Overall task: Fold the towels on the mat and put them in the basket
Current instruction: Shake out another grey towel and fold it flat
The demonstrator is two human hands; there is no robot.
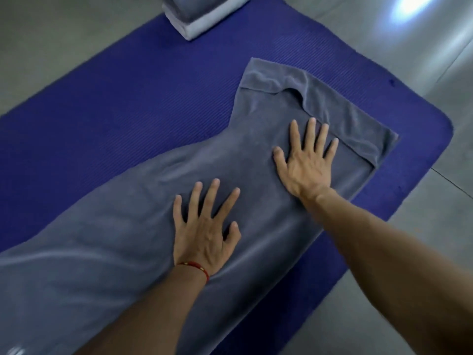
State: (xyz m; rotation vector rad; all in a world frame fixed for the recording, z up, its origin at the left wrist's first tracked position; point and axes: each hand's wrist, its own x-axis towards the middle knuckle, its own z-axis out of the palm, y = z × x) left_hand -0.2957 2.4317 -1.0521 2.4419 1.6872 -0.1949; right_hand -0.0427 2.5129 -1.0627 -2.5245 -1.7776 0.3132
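Head view: both hands lie flat on the gray towel [230, 201], fingers spread and straight, grasping nothing. The left hand [204, 226] presses its middle; the right hand [304, 162] presses nearer the far folded hem. The towel lies on the blue mat [128, 103]; beyond the fingertips sit folded towels [202, 14].

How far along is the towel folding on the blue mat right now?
Done: folded grey and white towels sit stacked at the far end of the ribbed blue mat. In hand: the left hand and right hand press flat on a long grey towel, which looks folded lengthwise. Left: folding it shorter and basketing everything; no basket is in view.
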